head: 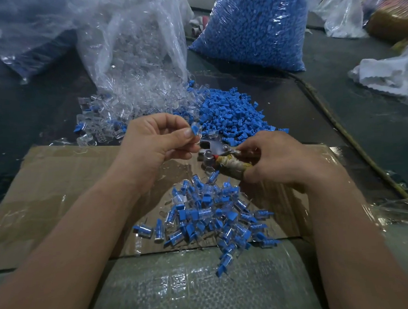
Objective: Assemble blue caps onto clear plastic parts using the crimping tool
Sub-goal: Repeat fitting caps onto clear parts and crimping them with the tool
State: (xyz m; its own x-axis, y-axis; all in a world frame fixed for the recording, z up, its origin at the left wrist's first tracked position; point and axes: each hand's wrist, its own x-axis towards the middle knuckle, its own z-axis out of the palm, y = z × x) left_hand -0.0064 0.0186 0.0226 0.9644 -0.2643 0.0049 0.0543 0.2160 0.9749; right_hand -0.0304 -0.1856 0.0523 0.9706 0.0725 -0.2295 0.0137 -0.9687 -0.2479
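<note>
My left hand (155, 142) pinches a clear plastic part with a blue cap (195, 130) between thumb and fingers, just above the metal jaws of the crimping tool (213, 151). My right hand (276, 160) grips the tool's cloth-wrapped handle (229, 166). Loose blue caps (229, 115) lie heaped behind the tool. Clear parts (102, 122) spill from a plastic bag to the left of them. A heap of assembled pieces (213, 215) lies on the cardboard below my hands.
A flat cardboard sheet (58, 197) covers the work surface. A full bag of blue caps (255, 26) stands at the back, a clear bag of clear parts (135, 39) beside it. More plastic bags (346, 9) and white cloth (390, 73) lie at the right.
</note>
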